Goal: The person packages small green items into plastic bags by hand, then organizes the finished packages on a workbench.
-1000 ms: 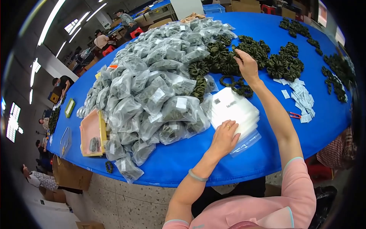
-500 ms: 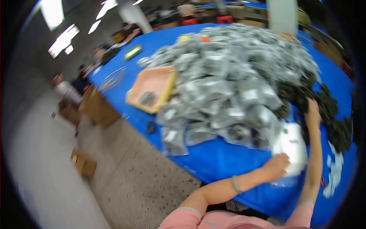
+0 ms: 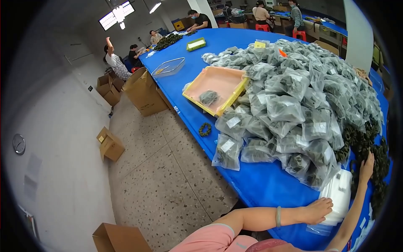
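My left hand [image 3: 317, 211], with a pale bangle on the wrist, rests on the near left edge of a stack of white plastic bags [image 3: 338, 191]; its fingers are apart and slightly bent. At the far right, my right hand [image 3: 366, 169] reaches into a heap of dark green scrunchies [image 3: 380, 161]. Its fingers are stretched out against them, and no scrunchie is visibly gripped. A large mound of scrunchies in clear bags [image 3: 285, 108] lies just beyond the stack, many with white labels.
A yellow-rimmed pink tray [image 3: 218, 80] holds one bagged piece. Near the table edge lies a loose scrunchie [image 3: 205, 129]. Farther back are a wire basket [image 3: 168, 67] and a green tray [image 3: 196, 44]. Cardboard boxes [image 3: 145, 92] stand on the floor. Other people sit around the blue table [image 3: 228, 40].
The view has swung, so the table contents appear lower and farther right, and the picture is sharper. My left hand stays at the bag stack, my right at the scrunchie heap.
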A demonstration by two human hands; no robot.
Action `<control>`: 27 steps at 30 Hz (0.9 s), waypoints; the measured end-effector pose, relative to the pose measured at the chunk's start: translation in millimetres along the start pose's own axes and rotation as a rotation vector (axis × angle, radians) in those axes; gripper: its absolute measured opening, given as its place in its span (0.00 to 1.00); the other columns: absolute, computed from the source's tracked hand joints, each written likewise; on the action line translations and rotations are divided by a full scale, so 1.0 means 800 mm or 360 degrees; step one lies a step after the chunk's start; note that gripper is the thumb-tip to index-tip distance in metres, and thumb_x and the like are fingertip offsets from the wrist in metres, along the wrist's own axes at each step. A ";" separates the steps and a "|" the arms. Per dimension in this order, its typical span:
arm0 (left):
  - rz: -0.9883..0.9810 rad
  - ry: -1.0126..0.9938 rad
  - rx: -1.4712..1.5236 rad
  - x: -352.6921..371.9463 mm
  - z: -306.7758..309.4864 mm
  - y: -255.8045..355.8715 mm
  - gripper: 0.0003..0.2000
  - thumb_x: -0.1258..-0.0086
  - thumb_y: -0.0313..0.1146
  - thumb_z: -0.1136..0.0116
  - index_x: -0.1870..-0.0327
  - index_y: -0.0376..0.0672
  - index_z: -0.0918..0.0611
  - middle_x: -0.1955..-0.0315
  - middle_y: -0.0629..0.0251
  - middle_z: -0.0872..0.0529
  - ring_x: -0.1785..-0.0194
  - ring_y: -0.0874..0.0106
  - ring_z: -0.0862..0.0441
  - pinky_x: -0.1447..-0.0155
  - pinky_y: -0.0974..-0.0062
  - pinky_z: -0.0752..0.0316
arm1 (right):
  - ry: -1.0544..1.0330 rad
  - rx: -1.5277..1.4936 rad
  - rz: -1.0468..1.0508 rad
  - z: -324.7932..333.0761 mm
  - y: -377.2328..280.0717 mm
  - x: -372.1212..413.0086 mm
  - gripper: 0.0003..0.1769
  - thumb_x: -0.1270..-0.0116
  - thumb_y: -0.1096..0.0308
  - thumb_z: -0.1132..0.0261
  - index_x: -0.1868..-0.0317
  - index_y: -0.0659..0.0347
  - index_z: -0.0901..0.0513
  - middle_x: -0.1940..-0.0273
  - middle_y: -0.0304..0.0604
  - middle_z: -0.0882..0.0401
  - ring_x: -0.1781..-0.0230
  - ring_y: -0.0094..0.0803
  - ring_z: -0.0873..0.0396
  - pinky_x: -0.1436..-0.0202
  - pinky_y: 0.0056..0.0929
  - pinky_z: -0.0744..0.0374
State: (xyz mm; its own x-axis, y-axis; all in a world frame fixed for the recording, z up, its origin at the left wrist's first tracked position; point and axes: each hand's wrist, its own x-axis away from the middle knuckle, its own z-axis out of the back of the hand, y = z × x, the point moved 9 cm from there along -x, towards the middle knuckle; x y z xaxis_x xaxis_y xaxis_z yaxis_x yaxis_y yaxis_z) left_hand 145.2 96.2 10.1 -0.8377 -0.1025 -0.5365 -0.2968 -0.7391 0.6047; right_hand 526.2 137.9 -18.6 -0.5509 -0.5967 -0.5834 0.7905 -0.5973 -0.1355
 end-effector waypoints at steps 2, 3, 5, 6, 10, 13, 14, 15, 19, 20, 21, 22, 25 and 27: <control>-0.0002 0.0002 -0.0005 -0.001 0.001 0.000 0.15 0.46 0.28 0.35 0.60 0.34 0.24 0.54 0.50 0.26 0.46 0.55 0.33 0.39 0.64 0.35 | -0.0023 0.0088 0.0019 0.003 -0.007 -0.001 0.35 0.37 0.82 0.44 0.28 0.57 0.35 0.29 0.47 0.33 0.28 0.43 0.34 0.35 0.33 0.28; -0.0003 0.0004 -0.0004 -0.002 0.000 0.000 0.15 0.46 0.28 0.35 0.60 0.34 0.24 0.54 0.50 0.26 0.45 0.55 0.33 0.39 0.63 0.35 | -0.0036 0.0136 0.0028 0.009 -0.013 -0.001 0.33 0.35 0.81 0.44 0.28 0.57 0.35 0.30 0.47 0.32 0.29 0.44 0.33 0.35 0.33 0.28; 0.0004 0.0004 0.0008 0.000 -0.003 0.002 0.15 0.46 0.28 0.35 0.59 0.34 0.24 0.54 0.50 0.26 0.45 0.55 0.33 0.39 0.63 0.35 | -0.0064 0.0187 0.0036 0.013 -0.012 0.002 0.32 0.34 0.80 0.44 0.28 0.58 0.34 0.31 0.47 0.30 0.30 0.44 0.32 0.35 0.33 0.28; 0.0002 -0.0001 -0.0006 -0.001 -0.001 -0.001 0.15 0.46 0.28 0.35 0.59 0.34 0.24 0.53 0.49 0.26 0.45 0.55 0.33 0.39 0.63 0.35 | 0.0000 0.0011 -0.0026 0.019 -0.004 -0.004 0.30 0.32 0.78 0.44 0.29 0.59 0.33 0.32 0.47 0.29 0.32 0.44 0.30 0.36 0.32 0.27; 0.0005 -0.0034 0.0016 0.002 -0.008 0.002 0.15 0.45 0.28 0.35 0.58 0.34 0.24 0.52 0.49 0.26 0.44 0.55 0.33 0.38 0.62 0.35 | 0.0152 -0.0468 -0.0240 0.066 0.048 0.013 0.26 0.28 0.75 0.44 0.30 0.60 0.31 0.36 0.48 0.24 0.36 0.43 0.25 0.38 0.31 0.26; 0.0033 -0.0080 -0.0041 0.000 -0.003 0.002 0.15 0.43 0.29 0.36 0.57 0.34 0.23 0.53 0.49 0.25 0.45 0.55 0.31 0.39 0.62 0.34 | 0.0058 -0.0707 -0.0266 0.166 0.020 0.072 0.24 0.26 0.74 0.44 0.31 0.63 0.30 0.39 0.49 0.22 0.39 0.42 0.23 0.39 0.30 0.25; 0.0034 -0.0093 -0.0058 -0.003 -0.002 0.002 0.15 0.43 0.29 0.36 0.56 0.34 0.23 0.53 0.49 0.24 0.46 0.55 0.31 0.39 0.62 0.33 | 0.0034 -0.0782 -0.0273 0.203 0.006 0.096 0.24 0.26 0.73 0.44 0.31 0.63 0.29 0.40 0.49 0.21 0.41 0.41 0.22 0.39 0.30 0.25; 0.0011 -0.0101 -0.0037 -0.007 -0.003 0.004 0.15 0.43 0.29 0.36 0.56 0.34 0.23 0.53 0.49 0.24 0.46 0.55 0.31 0.39 0.62 0.33 | -0.0035 -0.0719 -0.0305 0.239 -0.015 0.127 0.23 0.26 0.73 0.45 0.31 0.64 0.29 0.39 0.50 0.21 0.41 0.41 0.22 0.39 0.30 0.25; 0.0113 -0.0039 -0.0084 -0.010 -0.008 -0.009 0.15 0.40 0.29 0.39 0.53 0.33 0.22 0.57 0.50 0.22 0.51 0.55 0.27 0.43 0.62 0.29 | -0.0265 -0.0414 -0.0496 0.322 -0.029 0.280 0.24 0.28 0.77 0.45 0.32 0.66 0.30 0.38 0.53 0.23 0.41 0.43 0.22 0.38 0.31 0.26; 0.0129 0.0005 -0.0086 -0.009 -0.005 -0.011 0.15 0.39 0.29 0.40 0.52 0.33 0.22 0.58 0.51 0.21 0.53 0.55 0.25 0.44 0.61 0.28 | -0.0328 -0.0307 -0.0552 0.337 -0.028 0.318 0.25 0.30 0.79 0.44 0.32 0.66 0.30 0.38 0.53 0.24 0.41 0.45 0.22 0.38 0.32 0.26; 0.0087 0.0058 -0.0102 -0.008 -0.003 -0.012 0.15 0.40 0.29 0.40 0.52 0.33 0.21 0.58 0.51 0.20 0.54 0.55 0.24 0.45 0.61 0.27 | -0.0338 -0.0226 -0.0613 0.343 -0.024 0.353 0.26 0.31 0.81 0.44 0.32 0.66 0.30 0.37 0.54 0.24 0.40 0.46 0.23 0.37 0.33 0.26; 0.0045 0.0113 -0.0121 -0.007 -0.001 -0.013 0.16 0.40 0.29 0.40 0.52 0.34 0.21 0.57 0.51 0.19 0.55 0.55 0.23 0.45 0.61 0.27 | -0.0351 -0.0146 -0.0674 0.347 -0.021 0.389 0.27 0.33 0.82 0.44 0.32 0.66 0.30 0.37 0.54 0.25 0.39 0.46 0.23 0.37 0.33 0.26; -0.0177 0.0384 -0.0236 -0.015 0.039 0.017 0.13 0.43 0.27 0.38 0.56 0.35 0.18 0.57 0.53 0.16 0.55 0.56 0.20 0.47 0.64 0.24 | -0.0241 0.0042 -0.0341 0.352 -0.083 0.437 0.33 0.42 0.86 0.42 0.34 0.64 0.28 0.35 0.53 0.27 0.36 0.48 0.26 0.34 0.35 0.28; -0.0304 0.0418 -0.0173 -0.023 0.055 0.045 0.12 0.44 0.26 0.38 0.57 0.35 0.17 0.58 0.53 0.16 0.55 0.57 0.20 0.48 0.65 0.24 | -0.0128 0.0087 -0.0334 0.363 -0.122 0.433 0.36 0.48 0.88 0.41 0.35 0.62 0.27 0.33 0.52 0.28 0.34 0.48 0.28 0.32 0.37 0.29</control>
State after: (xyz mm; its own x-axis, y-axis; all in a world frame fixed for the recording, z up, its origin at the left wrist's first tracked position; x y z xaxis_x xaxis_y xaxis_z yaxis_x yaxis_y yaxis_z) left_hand 129.7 101.0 67.7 -0.6208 -0.1126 -0.7758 -0.3748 -0.8266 0.4198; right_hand 180.3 -166.4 25.2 -0.7233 -0.4957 -0.4808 0.6416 -0.7398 -0.2024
